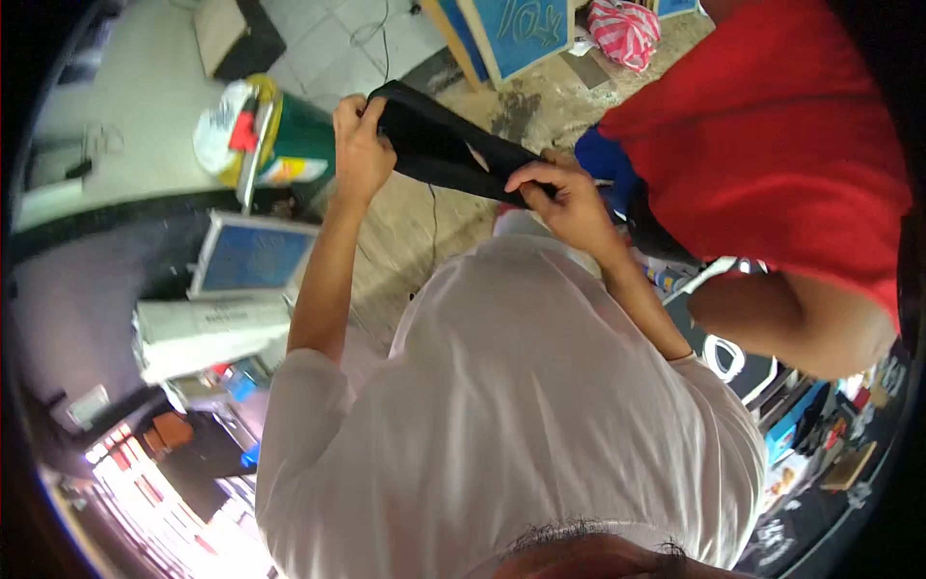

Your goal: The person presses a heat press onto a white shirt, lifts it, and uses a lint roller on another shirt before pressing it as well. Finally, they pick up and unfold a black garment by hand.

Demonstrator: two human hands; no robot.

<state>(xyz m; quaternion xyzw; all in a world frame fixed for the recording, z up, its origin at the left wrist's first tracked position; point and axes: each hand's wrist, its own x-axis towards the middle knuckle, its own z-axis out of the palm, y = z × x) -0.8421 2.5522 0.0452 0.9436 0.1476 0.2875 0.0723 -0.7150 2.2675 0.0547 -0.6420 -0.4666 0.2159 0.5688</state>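
Note:
A piece of black fabric point(439, 145) is stretched between my two hands, with a gap between its layers near the right end. My left hand point(363, 145) pinches its left end, fingers curled over the upper edge. At the right end, my right hand point(564, 201) grips the fabric between thumb and fingers. The cloth hangs in the air above the floor, in front of my white shirt.
A person in a red shirt point(772, 145) is close on my right. On the left are a green bucket point(301, 135), a blue-screened frame point(253, 257) and a white box point(207, 333). Ahead stand framed blue screens point(521, 34) and a pink striped bag point(624, 34).

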